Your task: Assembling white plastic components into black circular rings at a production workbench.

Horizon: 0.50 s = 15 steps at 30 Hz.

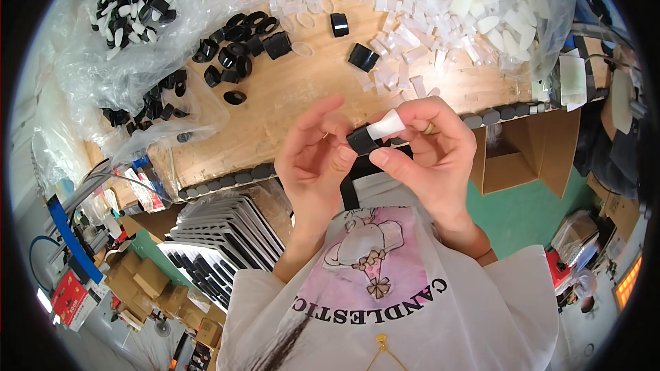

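Just off the table's near edge, my left hand (309, 158) pinches a short black plastic piece (360, 141) between thumb and fingers. A white flared plastic piece (387, 126) juts out of its right end. My right hand (440, 151) has its fingers at the white piece's wide end and its thumb near the black piece. How deep the white piece sits in the black one is hidden. Ahead on the wooden table (302, 89) lie two loose black plastic pieces (363, 58), with a pile of black rings and caps (240, 45) to the left.
Translucent plastic pieces (405, 34) and whitish oval pieces (495, 0) are heaped at the far right. Clear rings (295, 0) lie far centre. A plastic bag (75, 34) holds black-and-white parts at left. Stacked trays (220, 240) stand below left, an open cardboard box (512, 165) right.
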Each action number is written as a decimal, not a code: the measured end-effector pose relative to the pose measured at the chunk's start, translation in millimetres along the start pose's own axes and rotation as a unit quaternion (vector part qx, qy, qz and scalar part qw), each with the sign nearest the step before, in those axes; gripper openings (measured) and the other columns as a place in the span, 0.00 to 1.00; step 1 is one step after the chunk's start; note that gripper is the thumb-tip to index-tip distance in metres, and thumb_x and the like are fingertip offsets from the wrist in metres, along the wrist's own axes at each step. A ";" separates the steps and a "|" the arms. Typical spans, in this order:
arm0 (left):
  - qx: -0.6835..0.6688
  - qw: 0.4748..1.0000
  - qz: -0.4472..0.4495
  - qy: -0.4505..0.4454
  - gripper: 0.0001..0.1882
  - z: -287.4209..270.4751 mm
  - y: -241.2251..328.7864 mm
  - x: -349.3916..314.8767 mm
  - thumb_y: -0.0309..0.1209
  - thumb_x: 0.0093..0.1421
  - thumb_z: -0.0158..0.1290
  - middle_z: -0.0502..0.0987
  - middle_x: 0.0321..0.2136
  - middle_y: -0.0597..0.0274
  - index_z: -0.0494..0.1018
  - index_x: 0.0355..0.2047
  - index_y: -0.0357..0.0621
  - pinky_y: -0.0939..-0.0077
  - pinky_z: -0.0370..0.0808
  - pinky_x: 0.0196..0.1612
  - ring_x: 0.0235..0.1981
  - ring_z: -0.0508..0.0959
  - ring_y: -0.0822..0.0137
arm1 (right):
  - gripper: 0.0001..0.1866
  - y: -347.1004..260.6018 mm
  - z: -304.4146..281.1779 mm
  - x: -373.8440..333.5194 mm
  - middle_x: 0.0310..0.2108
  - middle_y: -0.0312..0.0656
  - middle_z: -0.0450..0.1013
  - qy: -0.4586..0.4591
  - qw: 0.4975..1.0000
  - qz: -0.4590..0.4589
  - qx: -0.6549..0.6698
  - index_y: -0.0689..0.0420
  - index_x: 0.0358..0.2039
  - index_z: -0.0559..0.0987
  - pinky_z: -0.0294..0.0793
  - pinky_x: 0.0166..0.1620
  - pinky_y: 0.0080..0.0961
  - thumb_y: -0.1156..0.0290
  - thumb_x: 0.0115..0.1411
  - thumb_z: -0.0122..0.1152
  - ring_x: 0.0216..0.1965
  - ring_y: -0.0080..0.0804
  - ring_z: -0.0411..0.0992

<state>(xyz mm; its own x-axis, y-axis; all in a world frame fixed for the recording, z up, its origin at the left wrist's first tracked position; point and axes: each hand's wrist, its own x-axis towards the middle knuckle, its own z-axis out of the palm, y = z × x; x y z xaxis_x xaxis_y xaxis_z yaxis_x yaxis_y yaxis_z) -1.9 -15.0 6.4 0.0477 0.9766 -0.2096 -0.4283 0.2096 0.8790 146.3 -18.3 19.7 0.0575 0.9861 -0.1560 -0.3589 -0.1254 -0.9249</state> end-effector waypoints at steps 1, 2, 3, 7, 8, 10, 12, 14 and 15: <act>0.035 0.999 0.020 -0.002 0.24 2.1 2.3 0.1 0.25 0.60 0.59 0.72 0.34 0.67 0.67 0.56 0.33 0.79 0.69 0.47 0.39 0.72 0.74 | 0.19 0.6 0.2 0.4 0.37 0.42 0.74 0.001 1.000 0.001 0.000 0.66 0.41 0.72 0.75 0.48 0.27 0.90 0.48 0.67 0.42 0.28 0.74; 0.035 0.999 0.020 -0.001 0.24 3.8 4.0 0.4 0.25 0.60 0.59 0.72 0.34 0.67 0.67 0.56 0.33 0.79 0.69 0.47 0.39 0.72 0.74 | 0.22 1.2 0.8 0.7 0.38 0.43 0.74 0.009 1.000 0.002 0.023 0.65 0.43 0.70 0.76 0.48 0.27 0.89 0.48 0.67 0.42 0.29 0.75; 0.039 0.999 0.021 0.005 0.23 5.3 5.3 0.8 0.26 0.61 0.59 0.72 0.35 0.66 0.67 0.55 0.33 0.78 0.69 0.46 0.39 0.72 0.73 | 0.24 1.6 1.2 0.7 0.38 0.45 0.75 0.018 0.999 0.003 0.045 0.64 0.45 0.68 0.77 0.47 0.27 0.89 0.48 0.67 0.42 0.29 0.75; -0.013 1.000 0.018 0.001 0.20 -1.4 0.6 6.1 0.30 0.62 0.59 0.71 0.40 0.64 0.68 0.51 0.34 0.76 0.71 0.45 0.40 0.72 0.72 | 0.33 -1.7 -0.8 2.6 0.40 0.52 0.75 0.077 0.990 0.030 0.110 0.60 0.52 0.60 0.79 0.45 0.29 0.89 0.49 0.65 0.41 0.35 0.77; -0.012 1.000 0.017 0.002 0.20 -3.9 -2.3 6.2 0.30 0.62 0.59 0.71 0.40 0.64 0.68 0.51 0.34 0.76 0.71 0.45 0.40 0.72 0.72 | 0.33 -1.9 -1.1 2.4 0.40 0.52 0.75 0.077 0.990 0.032 0.110 0.60 0.52 0.60 0.79 0.45 0.29 0.89 0.49 0.65 0.41 0.35 0.77; 0.060 0.996 0.055 -0.041 0.19 -7.8 -6.5 5.0 0.31 0.61 0.61 0.72 0.41 0.63 0.69 0.48 0.34 0.74 0.72 0.45 0.40 0.72 0.71 | 0.34 -3.8 -1.3 1.3 0.40 0.52 0.75 0.040 0.999 -0.019 0.023 0.60 0.53 0.58 0.79 0.46 0.29 0.89 0.49 0.65 0.42 0.36 0.77; 0.040 0.998 0.030 -0.043 0.18 -6.2 -6.2 1.4 0.29 0.58 0.63 0.73 0.42 0.61 0.72 0.45 0.34 0.75 0.73 0.44 0.41 0.73 0.71 | 0.36 -2.3 -2.7 -1.1 0.40 0.52 0.75 0.012 1.000 -0.019 -0.017 0.60 0.54 0.57 0.78 0.46 0.29 0.88 0.49 0.66 0.42 0.36 0.77; 0.027 0.999 0.023 -0.035 0.15 -5.8 -8.2 0.4 0.25 0.56 0.65 0.74 0.40 0.61 0.73 0.40 0.35 0.77 0.73 0.43 0.38 0.74 0.71 | 0.36 1.4 -1.9 -2.0 0.40 0.53 0.75 -0.004 0.999 -0.044 0.011 0.60 0.54 0.56 0.77 0.47 0.29 0.88 0.49 0.66 0.42 0.35 0.77; 0.027 0.999 0.022 -0.034 0.15 -5.1 -8.7 0.1 0.25 0.56 0.65 0.74 0.40 0.61 0.73 0.40 0.35 0.77 0.73 0.43 0.38 0.74 0.71 | 0.36 1.7 -2.2 -2.5 0.40 0.53 0.75 -0.004 0.999 -0.043 0.011 0.60 0.54 0.56 0.77 0.47 0.29 0.88 0.49 0.66 0.42 0.35 0.77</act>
<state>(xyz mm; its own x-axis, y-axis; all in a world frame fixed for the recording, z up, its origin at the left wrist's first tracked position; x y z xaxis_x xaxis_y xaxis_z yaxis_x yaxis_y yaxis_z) -2.8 -16.9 -3.4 0.0922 0.9856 -0.1414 -0.3819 0.1662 0.9091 147.6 -21.2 17.8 0.0818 0.9940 -0.0730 -0.3727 -0.0374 -0.9272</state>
